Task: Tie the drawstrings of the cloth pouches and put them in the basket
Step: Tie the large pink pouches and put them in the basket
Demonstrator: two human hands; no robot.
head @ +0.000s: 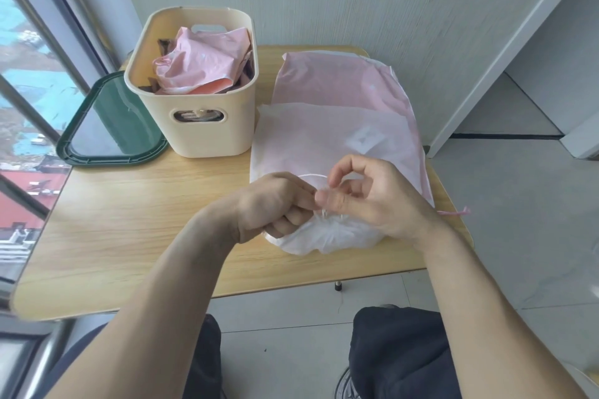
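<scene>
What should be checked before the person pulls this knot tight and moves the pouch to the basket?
1. Both hands on the string: ok. The left hand and right hand pinch the white drawstring.
2. Mouth of the white pouch gathered: ok, bunched below the hands.
3. Knot finished: cannot tell; a loop shows, the crossing is hidden.
4. Room in the cream basket: not ok; pink pouches reach its rim.
5. Path over the table: ok.
</scene>
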